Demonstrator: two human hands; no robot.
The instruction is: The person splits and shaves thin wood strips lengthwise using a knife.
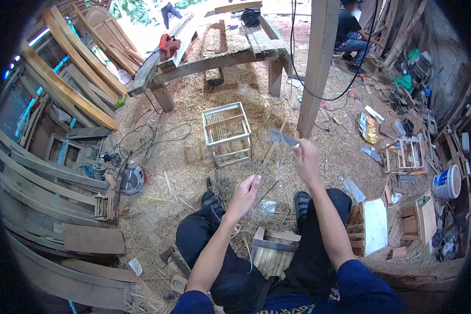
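Observation:
My right hand (307, 159) is closed round the handle end of a knife, its wide grey blade (283, 138) pointing left. My left hand (245, 194) pinches a thin bamboo strip (268, 155) that slants up and away toward the blade. Whether blade and strip touch, I cannot tell. Ahead of both hands a small wooden frame with thin bars (227, 135) stands on the ground. Between my legs sits a wooden box-like piece with slats (273, 251), partly hidden by my legs.
A rough workbench (214, 62) carries a red power tool (168, 46). A wooden post (319, 68) rises ahead right. Left are a circular saw (133, 180), cables and stacked boards; right are a white bucket (447, 182) and another barred frame (404, 156). A person (353, 34) crouches at back right.

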